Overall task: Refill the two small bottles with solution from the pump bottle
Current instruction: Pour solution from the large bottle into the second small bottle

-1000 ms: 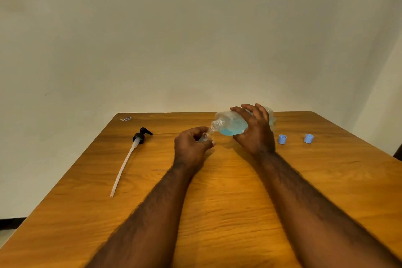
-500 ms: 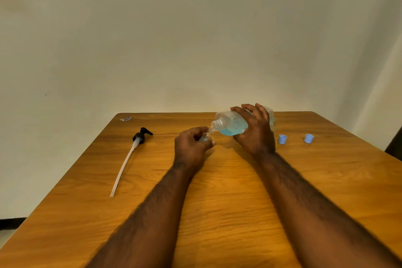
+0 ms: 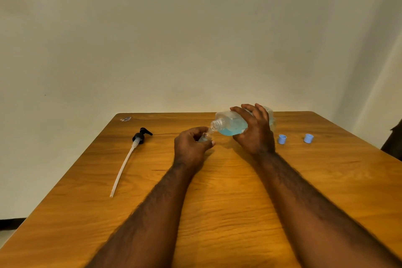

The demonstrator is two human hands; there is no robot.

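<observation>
The fingers (image 3: 196,131) of the left hand (image 3: 191,148) curl around a small bottle (image 3: 205,137), mostly hidden in the grip. The right hand (image 3: 254,135) grasps the pump bottle (image 3: 230,125), tipped sideways and part full of blue solution, its open neck at the small bottle's mouth. On the wooden table (image 3: 217,202), a black pump head (image 3: 140,136) with a long tube lies to the left. A blue cap (image 3: 282,139) and a second cap (image 3: 308,138) sit to the right.

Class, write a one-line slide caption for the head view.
Right hand tips the pump bottle toward a small bottle gripped by the left hand.
</observation>
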